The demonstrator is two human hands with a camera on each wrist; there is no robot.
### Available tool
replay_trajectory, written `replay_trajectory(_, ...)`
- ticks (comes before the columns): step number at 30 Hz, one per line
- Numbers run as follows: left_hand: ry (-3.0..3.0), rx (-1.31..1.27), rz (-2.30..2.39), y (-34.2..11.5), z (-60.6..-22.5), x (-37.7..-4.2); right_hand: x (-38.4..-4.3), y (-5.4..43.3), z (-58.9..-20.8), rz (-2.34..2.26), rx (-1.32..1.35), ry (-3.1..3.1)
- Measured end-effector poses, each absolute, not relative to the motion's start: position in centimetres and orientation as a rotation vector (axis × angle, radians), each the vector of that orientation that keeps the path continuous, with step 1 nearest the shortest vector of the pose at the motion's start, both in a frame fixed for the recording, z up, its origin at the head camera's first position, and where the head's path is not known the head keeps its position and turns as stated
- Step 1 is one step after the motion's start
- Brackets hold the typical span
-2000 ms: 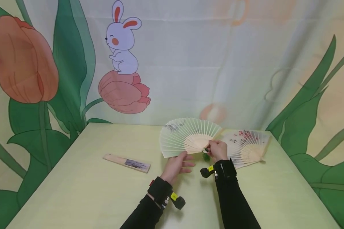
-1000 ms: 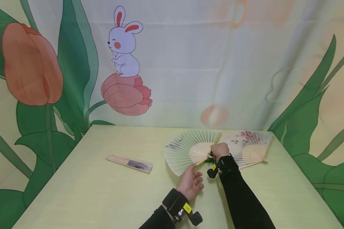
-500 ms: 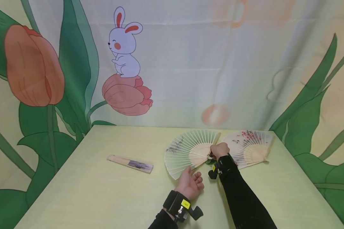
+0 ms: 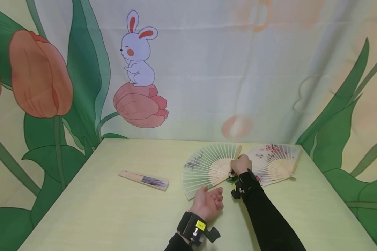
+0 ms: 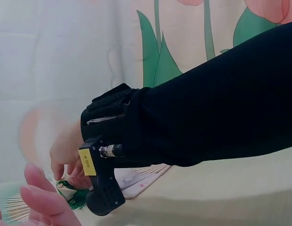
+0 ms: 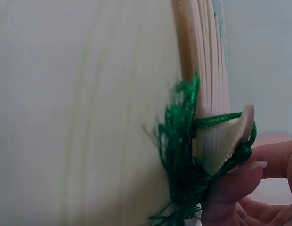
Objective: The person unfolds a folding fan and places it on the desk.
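Note:
A pale green folding fan is spread out at the middle back of the table, with a dark painted motif on its left part. My right hand pinches it at the pivot end, where a green tassel hangs. In the right wrist view, thumb and finger meet at the green cord beside the stacked ribs. My left hand is palm up just below the fan's lower edge, its fingers loosely curled with nothing in them. Whether its thumb touches the fan I cannot tell.
A white folding fan with red blossoms lies spread at the right, partly behind the right hand. On the left lies a folded fan with a dark picture. A printed curtain stands behind the table's far edge.
The green fan has come down from a raised, tilted pose to lie lower, turned toward me. My left hand has let go of its lower edge and drawn back. The right hand keeps its grip.

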State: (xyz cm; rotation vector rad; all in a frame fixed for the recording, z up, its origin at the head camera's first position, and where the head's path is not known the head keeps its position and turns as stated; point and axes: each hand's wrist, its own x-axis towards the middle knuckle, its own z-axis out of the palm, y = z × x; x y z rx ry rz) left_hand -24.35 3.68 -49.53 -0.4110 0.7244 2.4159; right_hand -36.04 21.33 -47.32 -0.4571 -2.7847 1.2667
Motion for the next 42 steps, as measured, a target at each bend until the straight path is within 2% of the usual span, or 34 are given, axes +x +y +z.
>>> replay_trajectory(9,0.815,-0.341,2.425,3.3,-48.9,-24.7,-35.4,21.4,-46.4,1.076,-0.418,-2.836)
replay_trajectory(15,1.0,-0.268,2.364,2.1,-47.9,-25.4,-34.7,20.3,-45.6,0.962,-0.278,-2.875)
replay_trajectory(23,1.578,-0.092,2.148,-1.2,-47.2,-26.6,-34.0,17.7,-44.0,0.826,-0.079,-2.89)
replay_trajectory(29,2.032,0.044,1.871,-5.4,-46.0,-27.7,-32.8,15.9,-43.7,0.793,0.073,-2.925)
replay_trajectory(33,2.408,0.127,1.605,-9.3,-45.0,-28.7,-31.9,14.1,-43.6,0.726,0.16,-2.933)
replay_trajectory(38,2.977,0.287,0.874,-13.9,-45.1,-29.6,-31.0,11.9,-44.0,0.636,0.341,-2.912)
replay_trajectory(42,3.154,0.41,0.36,-16.7,-46.3,-30.0,-30.0,10.2,-44.3,0.524,0.472,-2.912)
